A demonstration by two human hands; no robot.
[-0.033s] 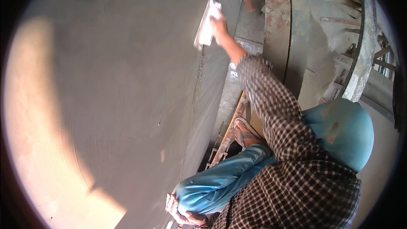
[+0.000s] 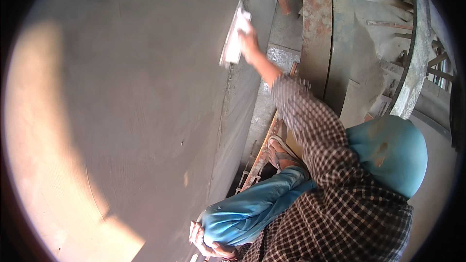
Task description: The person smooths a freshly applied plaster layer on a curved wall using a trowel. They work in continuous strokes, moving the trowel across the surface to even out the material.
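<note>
My right hand (image 2: 248,42) is closed round the handle of a pale plastering float (image 2: 234,39), its blade blurred a little by motion. The float lies against a smooth grey plastered surface (image 2: 136,87), close to the long corner edge on its right side. My right arm, in a checked sleeve, stretches far out to it. My left hand (image 2: 208,246) rests over my bent left knee (image 2: 216,225) at the lower edge, fingers somewhat apart and no tool in them. Part of that hand is hidden behind the trouser leg.
A rusty orange metal bar (image 2: 262,157) runs beside my sandalled foot (image 2: 281,154). Long stained boards (image 2: 316,29) stretch away right of my arm. A curved pale beam (image 2: 411,75) stands farther right. Rounded teal fabric (image 2: 391,153) with brown stains fills the right side. Sunlight (image 2: 43,131) falls at left.
My right hand and the float have slid a short way nearer along the grey surface's edge. My left hand stays on the knee.
</note>
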